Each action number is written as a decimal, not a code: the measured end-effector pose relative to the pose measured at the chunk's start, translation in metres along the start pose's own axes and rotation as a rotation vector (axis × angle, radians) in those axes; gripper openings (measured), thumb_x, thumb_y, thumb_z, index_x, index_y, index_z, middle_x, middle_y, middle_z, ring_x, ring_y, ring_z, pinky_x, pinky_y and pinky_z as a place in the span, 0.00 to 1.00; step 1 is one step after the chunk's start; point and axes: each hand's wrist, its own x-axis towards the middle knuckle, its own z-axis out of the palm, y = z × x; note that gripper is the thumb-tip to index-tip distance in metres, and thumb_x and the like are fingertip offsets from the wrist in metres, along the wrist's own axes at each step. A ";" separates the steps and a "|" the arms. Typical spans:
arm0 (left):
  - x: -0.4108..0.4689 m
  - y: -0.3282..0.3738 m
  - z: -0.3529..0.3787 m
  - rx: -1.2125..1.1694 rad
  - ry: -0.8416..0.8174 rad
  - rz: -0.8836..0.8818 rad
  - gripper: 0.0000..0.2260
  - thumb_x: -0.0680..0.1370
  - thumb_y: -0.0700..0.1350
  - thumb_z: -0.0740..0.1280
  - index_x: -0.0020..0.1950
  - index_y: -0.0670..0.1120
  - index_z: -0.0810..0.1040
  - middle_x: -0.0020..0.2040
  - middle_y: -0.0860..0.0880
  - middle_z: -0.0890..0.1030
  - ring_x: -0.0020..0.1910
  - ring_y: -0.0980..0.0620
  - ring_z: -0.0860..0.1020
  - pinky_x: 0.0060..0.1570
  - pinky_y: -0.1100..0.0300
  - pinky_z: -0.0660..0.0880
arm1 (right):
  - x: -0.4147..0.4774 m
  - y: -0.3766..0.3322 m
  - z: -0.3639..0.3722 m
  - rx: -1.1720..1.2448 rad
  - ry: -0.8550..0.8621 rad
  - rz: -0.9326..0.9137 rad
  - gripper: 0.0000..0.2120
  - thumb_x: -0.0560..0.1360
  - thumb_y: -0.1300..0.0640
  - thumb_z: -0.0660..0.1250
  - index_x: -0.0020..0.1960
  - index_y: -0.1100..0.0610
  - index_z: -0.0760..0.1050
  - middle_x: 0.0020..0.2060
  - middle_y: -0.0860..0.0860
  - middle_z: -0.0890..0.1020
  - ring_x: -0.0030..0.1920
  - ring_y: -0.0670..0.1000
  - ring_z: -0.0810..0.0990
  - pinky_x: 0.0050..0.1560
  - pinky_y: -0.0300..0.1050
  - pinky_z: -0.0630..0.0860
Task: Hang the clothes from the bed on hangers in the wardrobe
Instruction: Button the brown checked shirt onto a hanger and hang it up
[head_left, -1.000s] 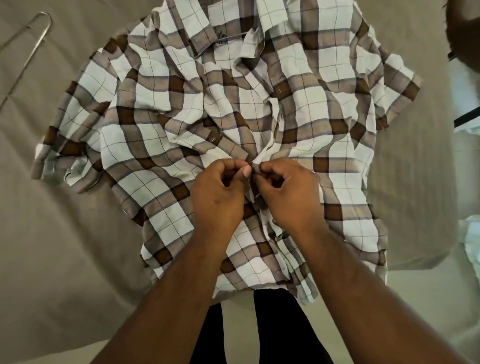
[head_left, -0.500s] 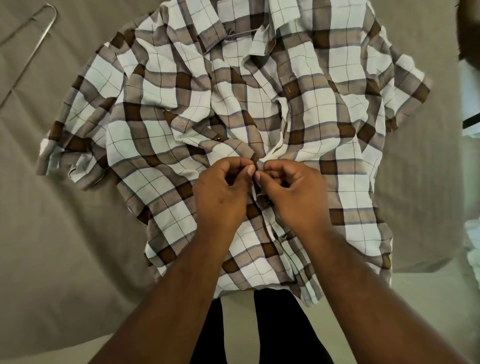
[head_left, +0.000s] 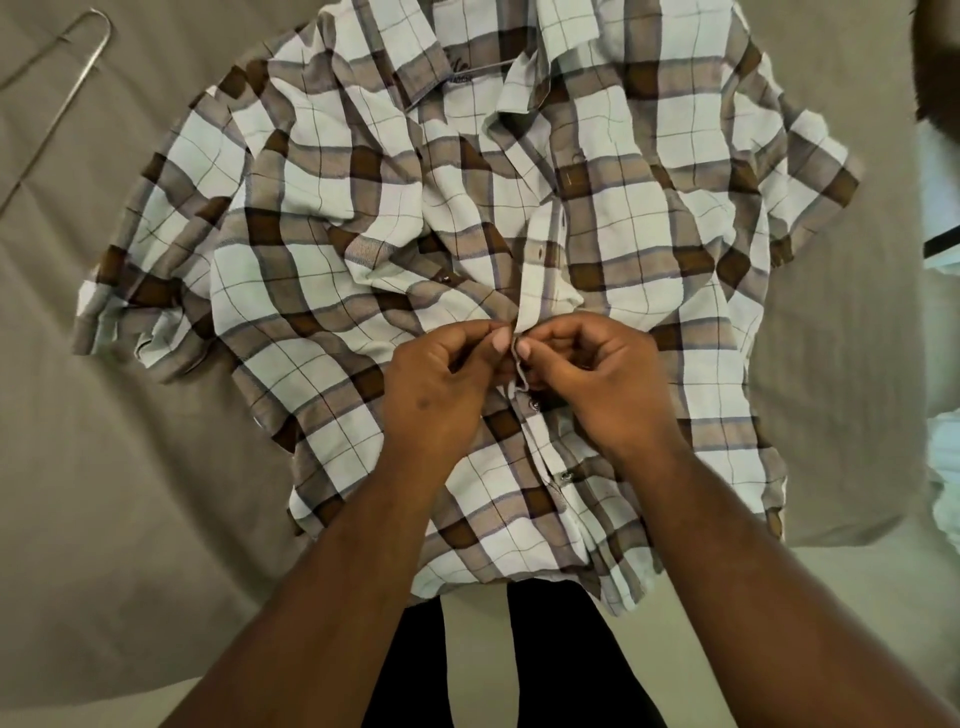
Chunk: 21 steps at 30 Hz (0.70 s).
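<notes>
Trousers: dark trousers stood at the near edge of the view, against the near side of the bed, with pale floor to the right.
Forearms: both reached forward over the hem of the shirt and converged at its middle.
Left hand: the left hand lay on the front of the shirt with its fingers curled; thumb and forefinger pinched the fabric at the front opening.
Right hand: the right hand sat just beside the left, fingers likewise curled, thumb and forefinger pinching the front edge of the shirt. The two thumb tips almost touched.
Buttons: two buttons showed on the front strip nearer than the hands, the first directly under the right thumb. Whether a button sat between the fingers could not be told.
Shirt position: the brown and white check shirt lay front up and spread on the bed, hem toward the person, sleeves out to either side, cloth crumpled on the left panel.
Collar: the collar lay open at the far end, well beyond the hands.
Hanger: a thin wire hanger rested on the bed at the far left, apart from the shirt and well away from both hands.
</notes>
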 end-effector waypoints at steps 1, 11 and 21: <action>0.000 0.001 0.000 0.012 0.000 0.004 0.08 0.78 0.47 0.72 0.54 0.46 0.86 0.43 0.52 0.87 0.43 0.56 0.86 0.46 0.59 0.83 | 0.000 0.000 0.000 -0.018 -0.003 -0.004 0.03 0.75 0.60 0.75 0.49 0.58 0.84 0.38 0.51 0.86 0.39 0.52 0.85 0.42 0.47 0.84; 0.002 -0.002 -0.001 0.218 0.102 0.114 0.09 0.78 0.51 0.73 0.55 0.49 0.86 0.43 0.56 0.86 0.43 0.60 0.84 0.46 0.53 0.83 | -0.003 -0.002 0.008 -0.088 0.007 0.016 0.02 0.77 0.56 0.74 0.49 0.53 0.84 0.39 0.47 0.86 0.40 0.46 0.85 0.41 0.38 0.81; 0.002 -0.010 0.004 0.182 0.085 0.172 0.10 0.75 0.42 0.75 0.56 0.47 0.84 0.46 0.54 0.86 0.45 0.60 0.84 0.48 0.57 0.83 | 0.001 -0.006 0.011 -0.060 0.011 0.055 0.03 0.77 0.62 0.71 0.45 0.58 0.83 0.32 0.47 0.82 0.33 0.42 0.78 0.34 0.35 0.76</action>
